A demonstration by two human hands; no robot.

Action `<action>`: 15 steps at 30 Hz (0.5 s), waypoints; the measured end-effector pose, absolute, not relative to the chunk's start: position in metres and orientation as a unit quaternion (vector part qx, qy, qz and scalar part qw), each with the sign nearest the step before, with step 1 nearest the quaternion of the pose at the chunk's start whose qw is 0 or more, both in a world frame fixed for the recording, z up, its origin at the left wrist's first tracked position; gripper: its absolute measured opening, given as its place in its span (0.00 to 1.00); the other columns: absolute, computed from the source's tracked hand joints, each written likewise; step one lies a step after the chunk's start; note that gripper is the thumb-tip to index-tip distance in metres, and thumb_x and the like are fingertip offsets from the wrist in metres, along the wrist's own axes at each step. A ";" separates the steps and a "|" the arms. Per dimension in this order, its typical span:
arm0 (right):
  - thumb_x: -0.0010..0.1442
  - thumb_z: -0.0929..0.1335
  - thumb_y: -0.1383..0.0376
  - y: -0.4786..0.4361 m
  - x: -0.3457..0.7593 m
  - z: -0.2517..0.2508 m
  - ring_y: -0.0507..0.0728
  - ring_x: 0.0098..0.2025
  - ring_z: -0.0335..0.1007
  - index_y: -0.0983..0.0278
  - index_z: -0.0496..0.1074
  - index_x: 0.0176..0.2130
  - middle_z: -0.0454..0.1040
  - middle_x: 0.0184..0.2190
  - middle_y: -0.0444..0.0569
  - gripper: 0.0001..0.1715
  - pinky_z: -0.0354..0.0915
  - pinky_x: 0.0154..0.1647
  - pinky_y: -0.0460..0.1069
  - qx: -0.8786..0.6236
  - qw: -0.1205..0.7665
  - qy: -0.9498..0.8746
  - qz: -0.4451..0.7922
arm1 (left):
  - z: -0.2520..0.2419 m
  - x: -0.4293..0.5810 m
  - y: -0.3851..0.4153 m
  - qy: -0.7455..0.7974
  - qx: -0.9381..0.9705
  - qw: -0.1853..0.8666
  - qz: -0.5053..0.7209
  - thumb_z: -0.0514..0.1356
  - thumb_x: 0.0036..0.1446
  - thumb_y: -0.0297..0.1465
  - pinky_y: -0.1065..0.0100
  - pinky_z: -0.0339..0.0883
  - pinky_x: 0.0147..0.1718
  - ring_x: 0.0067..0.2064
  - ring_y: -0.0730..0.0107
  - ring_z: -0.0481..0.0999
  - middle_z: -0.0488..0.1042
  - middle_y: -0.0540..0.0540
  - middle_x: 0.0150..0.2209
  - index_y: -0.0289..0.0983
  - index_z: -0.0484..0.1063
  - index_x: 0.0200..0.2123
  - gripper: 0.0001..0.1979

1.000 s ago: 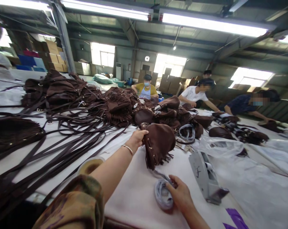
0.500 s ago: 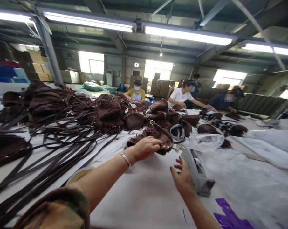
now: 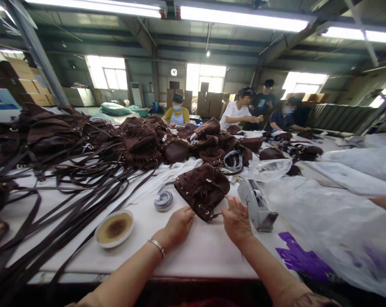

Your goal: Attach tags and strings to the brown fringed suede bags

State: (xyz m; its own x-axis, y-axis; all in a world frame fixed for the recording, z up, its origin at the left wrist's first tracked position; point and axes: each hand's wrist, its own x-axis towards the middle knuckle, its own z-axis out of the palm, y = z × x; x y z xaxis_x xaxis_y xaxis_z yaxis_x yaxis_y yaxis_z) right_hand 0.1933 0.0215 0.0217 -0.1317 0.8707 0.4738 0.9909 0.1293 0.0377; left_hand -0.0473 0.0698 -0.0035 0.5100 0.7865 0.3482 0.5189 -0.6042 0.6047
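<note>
The fringed bag (image 3: 204,187) now lies toward the table's (image 3: 208,256) front edge, reachable by left hand (image 3: 178,226) and right hand (image 3: 238,221); fingers (image 3: 237,204) half-curled, grips unclear.

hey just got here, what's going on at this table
A person's left hand is at the near edge of a dark brown fringed bag, and the right hand is by its near right corner, seemingly at a thin cord. A grey coil lies left of the bag, a grey dispenser stands to the right, and more brown bags are heaped beyond.
</note>
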 end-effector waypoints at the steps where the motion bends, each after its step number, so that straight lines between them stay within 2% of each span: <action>1: 0.59 0.63 0.73 0.015 0.189 0.024 0.69 0.63 0.53 0.64 0.78 0.34 0.70 0.55 0.60 0.14 0.48 0.60 0.62 -0.619 0.169 -0.747 -0.174 | -0.004 -0.047 0.071 0.399 0.837 0.209 0.311 0.53 0.61 0.29 0.64 0.67 0.42 0.39 0.63 0.74 0.75 0.42 0.37 0.38 0.75 0.37 0.10; 3: 0.59 0.63 0.74 -0.006 0.179 0.026 0.68 0.58 0.61 0.64 0.76 0.33 0.77 0.40 0.59 0.13 0.48 0.59 0.61 -0.590 0.148 -0.782 -0.136 | -0.004 -0.046 0.076 0.450 0.797 0.214 0.342 0.54 0.59 0.28 0.63 0.67 0.43 0.39 0.62 0.74 0.76 0.41 0.37 0.37 0.75 0.38 0.10; 5: 0.58 0.64 0.72 -0.031 0.170 0.025 0.65 0.44 0.71 0.64 0.76 0.30 0.76 0.27 0.57 0.11 0.54 0.54 0.60 -0.583 0.107 -0.802 -0.069 | 0.000 -0.047 0.085 0.516 0.730 0.237 0.381 0.56 0.57 0.28 0.62 0.66 0.45 0.41 0.61 0.74 0.76 0.41 0.38 0.37 0.74 0.39 0.09; 6: 0.57 0.65 0.70 -0.043 0.166 0.024 0.64 0.37 0.71 0.64 0.76 0.29 0.76 0.25 0.56 0.10 0.57 0.50 0.59 -0.588 0.088 -0.804 -0.034 | 0.002 -0.048 0.091 0.545 0.696 0.248 0.396 0.57 0.56 0.28 0.61 0.66 0.47 0.43 0.60 0.74 0.76 0.41 0.39 0.36 0.74 0.39 0.08; 8: 0.55 0.67 0.66 -0.062 0.164 0.023 0.62 0.31 0.71 0.63 0.76 0.28 0.76 0.24 0.56 0.07 0.59 0.42 0.56 -0.605 0.075 -0.792 0.036 | 0.007 -0.050 0.105 0.593 0.640 0.262 0.412 0.58 0.55 0.30 0.58 0.64 0.49 0.46 0.55 0.73 0.75 0.39 0.39 0.34 0.73 0.38 0.08; 12: 0.53 0.70 0.59 -0.071 0.175 0.020 0.58 0.28 0.70 0.61 0.74 0.27 0.75 0.22 0.49 0.08 0.58 0.30 0.50 -0.642 0.178 -0.705 0.243 | 0.013 -0.050 0.133 0.630 0.575 0.299 0.427 0.64 0.49 0.32 0.54 0.59 0.52 0.54 0.46 0.69 0.74 0.33 0.43 0.32 0.70 0.37 0.13; 15: 0.53 0.70 0.54 -0.053 0.189 0.013 0.53 0.19 0.66 0.61 0.74 0.38 0.72 0.20 0.44 0.16 0.54 0.20 0.46 -0.678 0.302 -0.512 0.433 | 0.013 -0.045 0.144 0.620 0.528 0.384 0.435 0.68 0.45 0.33 0.57 0.63 0.48 0.51 0.48 0.71 0.75 0.36 0.40 0.34 0.69 0.37 0.16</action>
State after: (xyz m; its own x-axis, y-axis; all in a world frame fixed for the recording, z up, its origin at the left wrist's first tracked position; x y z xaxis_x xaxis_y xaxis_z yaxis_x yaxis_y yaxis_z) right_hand 0.1893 -0.0527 0.0132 0.1011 0.9556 -0.2769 0.4326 -0.2928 -0.8527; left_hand -0.0451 0.1441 0.0125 -0.1477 0.9889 -0.0169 0.3208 0.0640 0.9450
